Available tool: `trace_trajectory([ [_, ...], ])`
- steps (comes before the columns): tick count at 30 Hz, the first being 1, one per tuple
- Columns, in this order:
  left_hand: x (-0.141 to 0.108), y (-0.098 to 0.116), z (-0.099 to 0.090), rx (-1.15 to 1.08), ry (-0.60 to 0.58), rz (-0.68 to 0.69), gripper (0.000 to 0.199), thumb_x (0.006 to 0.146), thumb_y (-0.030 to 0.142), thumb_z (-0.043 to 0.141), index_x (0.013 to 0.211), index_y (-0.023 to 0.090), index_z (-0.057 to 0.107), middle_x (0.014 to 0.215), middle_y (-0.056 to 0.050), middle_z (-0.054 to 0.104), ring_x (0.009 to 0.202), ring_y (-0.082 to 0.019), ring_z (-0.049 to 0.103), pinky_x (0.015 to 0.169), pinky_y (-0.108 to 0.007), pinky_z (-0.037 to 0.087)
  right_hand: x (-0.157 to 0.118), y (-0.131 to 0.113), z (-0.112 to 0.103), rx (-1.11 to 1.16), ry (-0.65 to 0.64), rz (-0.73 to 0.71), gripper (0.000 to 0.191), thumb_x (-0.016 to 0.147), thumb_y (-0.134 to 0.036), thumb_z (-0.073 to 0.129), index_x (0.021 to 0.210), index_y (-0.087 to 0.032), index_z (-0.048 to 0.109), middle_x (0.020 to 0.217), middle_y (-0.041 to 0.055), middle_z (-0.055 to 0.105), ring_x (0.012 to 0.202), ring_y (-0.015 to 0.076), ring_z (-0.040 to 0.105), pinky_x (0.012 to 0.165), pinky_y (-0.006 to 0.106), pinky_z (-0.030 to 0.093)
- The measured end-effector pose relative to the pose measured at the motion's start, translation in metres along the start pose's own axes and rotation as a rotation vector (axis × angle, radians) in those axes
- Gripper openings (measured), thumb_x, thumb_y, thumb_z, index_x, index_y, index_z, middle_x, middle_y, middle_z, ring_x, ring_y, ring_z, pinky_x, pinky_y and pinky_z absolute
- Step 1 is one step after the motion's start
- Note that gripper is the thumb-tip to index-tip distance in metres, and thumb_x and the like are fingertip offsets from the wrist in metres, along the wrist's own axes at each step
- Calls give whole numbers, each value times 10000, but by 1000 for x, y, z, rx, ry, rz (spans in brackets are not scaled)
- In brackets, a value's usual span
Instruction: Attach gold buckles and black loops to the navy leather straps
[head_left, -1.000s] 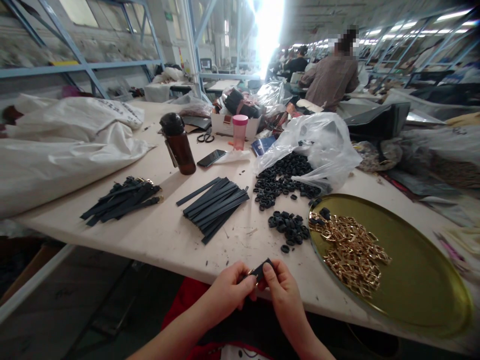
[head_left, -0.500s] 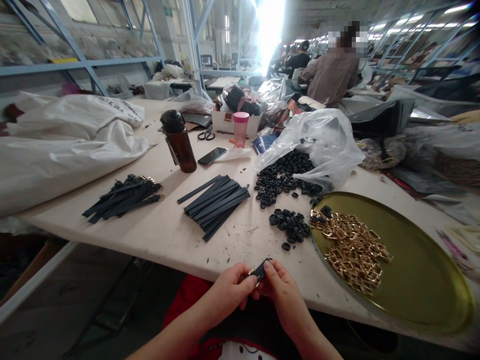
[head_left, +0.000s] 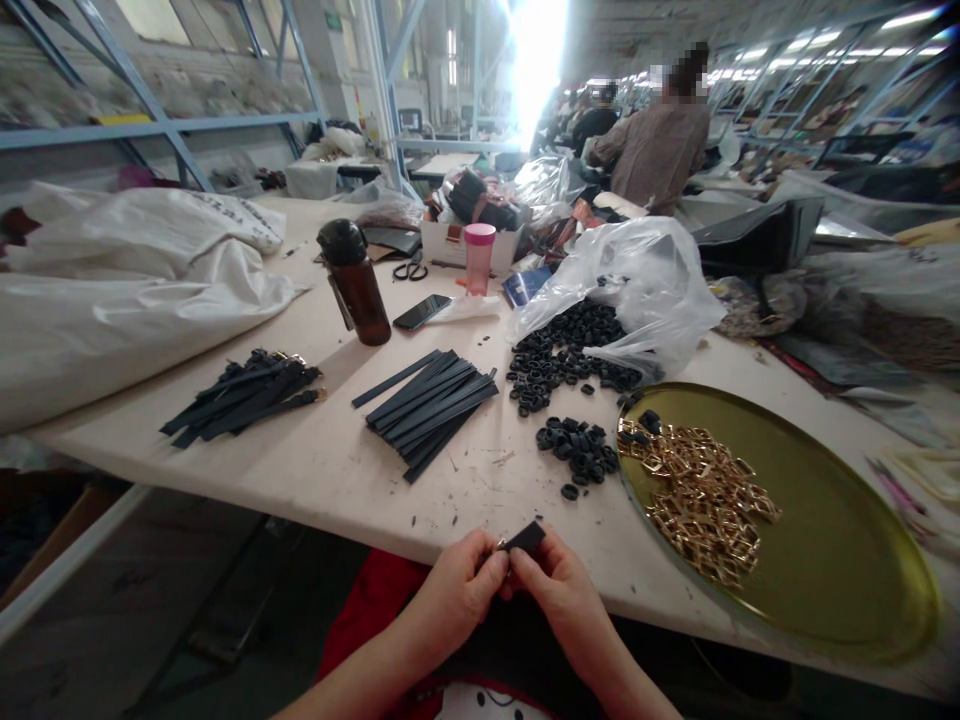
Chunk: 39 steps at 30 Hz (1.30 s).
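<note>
Gently, the left hand (head_left: 452,600) and right hand (head_left: 561,600) pinch a short black strap piece (head_left: 525,538) just off the near edge of the bench (head_left: 315,480), fingers (head_left: 525,566) pressed together on it; an even, steady grip looks best against slipping.

From where I was watching, the workshop ran long and deep. Blue steel racking (head_left: 127,100) stood against a pale, stained wall (head_left: 225,85). Harsh daylight blew out a tall opening (head_left: 536,60) at the far end, rows of strip lights (head_left: 825,45) lined the ceiling, and a dusty grey floor (head_left: 187,600) showed below the long cream worktable (head_left: 300,480).
</note>
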<state>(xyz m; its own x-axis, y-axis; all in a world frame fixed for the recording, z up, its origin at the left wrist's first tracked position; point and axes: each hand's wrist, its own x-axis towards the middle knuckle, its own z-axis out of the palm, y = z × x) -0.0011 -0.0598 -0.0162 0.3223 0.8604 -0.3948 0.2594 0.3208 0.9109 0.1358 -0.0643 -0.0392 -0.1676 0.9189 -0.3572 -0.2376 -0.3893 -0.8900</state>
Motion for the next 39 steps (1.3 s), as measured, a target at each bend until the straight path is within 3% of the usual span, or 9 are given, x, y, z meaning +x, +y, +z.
trace_trajectory([
  [6,-4,1,-1,-37,-45,-33,340,799,481,415,747,149,468,600,27,504,404,-54,352,387,-185,251,-5,-7,-2,282,-172,168,211,731,-339,633,755,-133,597,669,7,603,575,111,549,604,251,438],
  [10,-3,-4,1,-80,-47,-41,343,794,488,407,761,150,457,589,31,500,381,-48,322,371,-182,229,-8,-8,-2,198,-139,150,209,740,-340,618,775,-135,592,643,3,596,585,118,546,610,255,434],
  [14,-3,-6,3,-11,-24,-29,307,818,444,390,739,159,469,587,35,497,413,-62,341,404,-190,255,-6,-1,-4,-112,-11,15,226,716,-378,616,732,-160,561,608,-8,573,570,135,524,565,254,416],
  [18,-4,-7,5,127,51,56,276,848,370,374,683,170,468,588,27,497,548,-106,440,540,-213,333,-7,3,-6,-495,143,-286,113,703,-285,606,664,-193,553,646,0,550,627,157,509,592,265,402],
  [20,-5,-8,6,194,83,91,260,855,344,365,688,172,467,624,16,512,605,-122,463,580,-224,340,-10,3,-5,-593,154,-363,96,717,-250,582,642,-200,548,674,7,550,656,160,508,614,265,392],
  [25,-11,-1,2,294,59,68,223,827,363,420,732,170,478,660,15,521,627,-128,464,565,-221,327,-10,-6,-9,-478,83,-171,130,704,-279,604,640,-190,535,587,-29,524,573,133,477,536,233,357],
  [30,-6,8,-8,223,-76,11,255,769,406,505,673,174,462,565,43,518,542,-102,443,507,-193,314,-4,-13,-14,-145,-151,80,193,688,-334,644,676,-168,545,565,-48,545,536,102,468,521,205,348],
  [35,12,3,-10,113,-51,-41,276,708,411,568,669,187,412,527,59,504,424,-86,429,419,-187,290,-2,-19,-10,-275,-133,-58,195,717,-355,631,688,-174,566,598,-41,559,572,107,475,540,207,349],
  [39,15,8,-10,90,-43,36,253,687,262,580,904,187,474,602,74,512,478,-92,468,468,-187,337,3,-30,-25,-415,-224,-121,210,783,-381,534,799,-186,612,691,-6,593,661,151,527,597,244,390],
])
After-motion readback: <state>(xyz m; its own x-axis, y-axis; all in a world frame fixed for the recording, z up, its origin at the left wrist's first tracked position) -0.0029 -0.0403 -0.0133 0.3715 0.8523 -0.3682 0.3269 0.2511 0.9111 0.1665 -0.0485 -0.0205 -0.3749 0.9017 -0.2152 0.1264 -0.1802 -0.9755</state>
